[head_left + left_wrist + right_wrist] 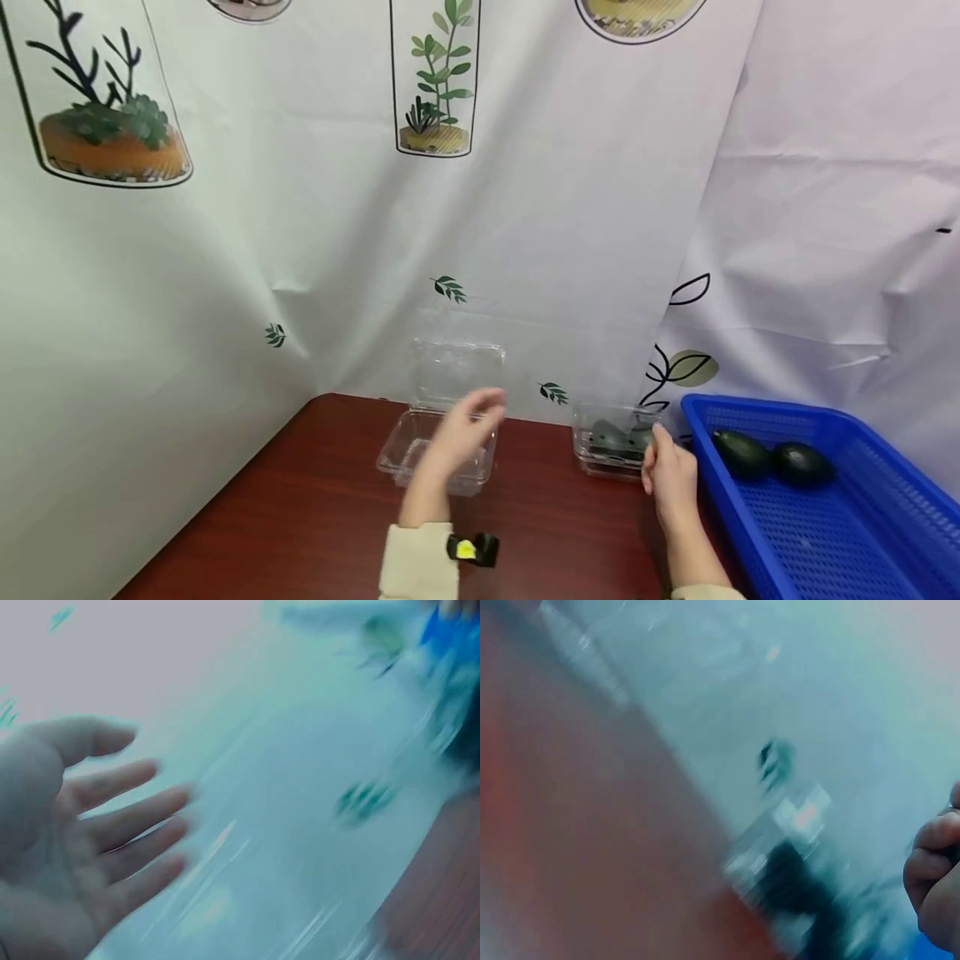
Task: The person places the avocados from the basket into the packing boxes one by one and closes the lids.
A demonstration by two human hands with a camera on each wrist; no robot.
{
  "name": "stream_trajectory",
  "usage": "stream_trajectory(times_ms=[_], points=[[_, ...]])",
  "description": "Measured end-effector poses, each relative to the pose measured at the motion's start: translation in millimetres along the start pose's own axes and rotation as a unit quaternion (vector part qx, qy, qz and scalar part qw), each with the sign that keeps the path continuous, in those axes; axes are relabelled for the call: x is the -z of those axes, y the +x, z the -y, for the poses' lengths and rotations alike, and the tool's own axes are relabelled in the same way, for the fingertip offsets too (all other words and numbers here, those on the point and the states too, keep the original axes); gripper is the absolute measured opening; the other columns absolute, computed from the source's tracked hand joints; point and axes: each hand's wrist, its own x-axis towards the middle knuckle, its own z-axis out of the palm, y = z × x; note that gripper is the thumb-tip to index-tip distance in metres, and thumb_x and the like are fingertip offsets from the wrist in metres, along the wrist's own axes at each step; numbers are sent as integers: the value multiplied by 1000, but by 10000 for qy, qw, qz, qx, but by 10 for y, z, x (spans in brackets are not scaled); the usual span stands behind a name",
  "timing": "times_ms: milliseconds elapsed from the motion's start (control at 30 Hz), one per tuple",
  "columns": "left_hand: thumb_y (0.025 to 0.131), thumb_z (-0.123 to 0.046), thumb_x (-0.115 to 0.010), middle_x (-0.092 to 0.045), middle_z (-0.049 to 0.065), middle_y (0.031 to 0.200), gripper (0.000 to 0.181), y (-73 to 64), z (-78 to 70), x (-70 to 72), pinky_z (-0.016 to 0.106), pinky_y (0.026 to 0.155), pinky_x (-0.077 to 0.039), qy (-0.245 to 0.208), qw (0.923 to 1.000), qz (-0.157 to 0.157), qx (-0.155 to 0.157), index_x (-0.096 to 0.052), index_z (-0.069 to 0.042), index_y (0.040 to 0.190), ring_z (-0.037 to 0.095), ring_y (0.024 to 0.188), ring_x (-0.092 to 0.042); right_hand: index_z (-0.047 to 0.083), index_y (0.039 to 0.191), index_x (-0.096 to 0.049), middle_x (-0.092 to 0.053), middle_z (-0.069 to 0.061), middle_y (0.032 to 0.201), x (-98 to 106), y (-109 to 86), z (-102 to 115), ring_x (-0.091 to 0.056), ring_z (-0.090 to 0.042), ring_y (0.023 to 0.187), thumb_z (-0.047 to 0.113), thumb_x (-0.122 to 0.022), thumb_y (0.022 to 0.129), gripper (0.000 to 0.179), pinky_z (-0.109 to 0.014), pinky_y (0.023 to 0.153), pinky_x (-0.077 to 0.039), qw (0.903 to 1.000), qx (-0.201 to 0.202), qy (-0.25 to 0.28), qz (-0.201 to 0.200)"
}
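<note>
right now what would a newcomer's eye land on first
Likeliest is the bright blue plastic basket at the head view's right, two dark green oval fruits inside. Next, just left of centre, the open clear plastic container, its lid raised, partly hidden by the person's left hand.

No text, brand, number or readable sign can be found in the three views. I take the filled clear box (600, 468) as landmark. On the white sheet (562, 250) behind it, the printed marks are drawings of leaves and, high above, of plants in jars, not letters. To the left of this box and nearer to the camera, a black band (487, 550) at the left sleeve (418, 562) carries a yellow patch (466, 549) (if it bears writing, it is too small to tell).
</note>
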Motion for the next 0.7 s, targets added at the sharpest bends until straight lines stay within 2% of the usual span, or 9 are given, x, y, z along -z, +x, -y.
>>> stream_trajectory(times_ms=[67,100,167,267,367,433,500,567,700], points=[[92,-16,-56,-51,18,127,33,-31,134,230,53,94,-36,422,9948,-929,39,-56,-5,123,37,115,-46,7,48,-45,-36,1,35,-39,66,250,-36,-11,27,27,-46,97,53,-24,33,-30,9999,55,106,-8],[91,-15,-56,-50,19,128,33,-57,225,323,54,95,-34,677,9895,-1260,223,-56,-5,122,39,117,-42,8,48,-48,-38,1,36,-50,116,388,-38,-11,28,25,-46,96,51,-24,33,-31,9997,61,218,-45],[90,-15,-55,-43,20,134,36,-118,439,469,57,99,-26,1214,9774,-1575,721,-54,-4,125,41,126,-30,9,51,-52,-43,2,39,-52,235,655,-42,-10,29,22,-47,96,47,-22,33,-33,9990,56,429,-75],[91,-17,-52,-31,23,141,44,-227,736,620,60,100,-19,1528,9661,-1399,1540,-46,-4,132,44,131,-17,12,55,-56,-50,4,45,7,451,966,-48,-9,34,21,-46,95,43,-19,34,-35,9990,28,404,186],[95,-16,-47,-24,28,143,50,-310,923,716,61,100,-22,1174,9682,-1119,1904,-32,-1,140,47,131,-18,16,61,-58,-54,5,52,162,644,1121,-53,-8,40,22,-45,96,38,-19,39,-39,9972,104,-315,670],[97,-15,-44,-23,31,143,54,-332,987,747,61,98,-26,784,9740,-972,1892,-23,0,143,49,129,-22,20,65,-58,-56,7,55,324,752,1145,-55,-7,44,24,-44,96,35,-20,44,-42,9918,171,-906,880],[98,-14,-43,-25,31,142,56,-329,1015,745,59,97,-29,348,9784,-876,1841,-16,-1,145,48,128,-27,22,66,-59,-57,7,57,531,841,1124,-57,-7,46,24,-43,96,34,-20,46,-44,9889,101,-1132,960],[99,-12,-41,-30,29,141,56,-320,1018,725,58,98,-30,-1,9794,-849,1834,-13,-2,146,46,127,-30,23,65,-60,-58,7,57,761,914,1071,-58,-7,47,24,-42,96,36,-20,46,-45,9897,-134,-1055,963],[98,-5,-40,-38,27,134,55,-314,1026,673,54,94,-34,-594,9774,-826,1854,-13,-3,146,43,122,-37,22,61,-62,-60,6,57,1226,983,901,-60,-7,49,23,-39,96,42,-19,45,-46,9913,-904,-413,862]])
